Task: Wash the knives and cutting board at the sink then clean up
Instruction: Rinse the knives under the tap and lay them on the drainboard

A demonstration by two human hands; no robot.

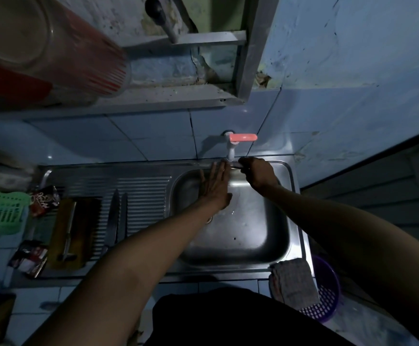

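While the right hand (257, 174) is curled around a dark handle just under the tap (230, 148), a knife (238, 165) appears to be held there with its blade pointing left across the back of the sink basin (265, 236), and the left hand (215, 186) is laid against the blade with fingers straight and together. Whether water is running cannot be told in this dim light (the pink lever (243, 137) lies sideways). The step in hand is judged to be rinsing this knife. It is done well if the flat fingers are drawn along the side of the blade from spine toward edge, never along the edge itself, and if the handle is kept firmly gripped so the wet steel is not twisted. Two further knives (117, 216) are seen lying side by side on the ribbed drainboard (143, 193), and the cutting board (63, 233) is seen further left with a metal tool (69, 231) on it; all are judged still to be washed. A folded cloth (293, 280) is draped at the sink's near right corner, handy for drying.
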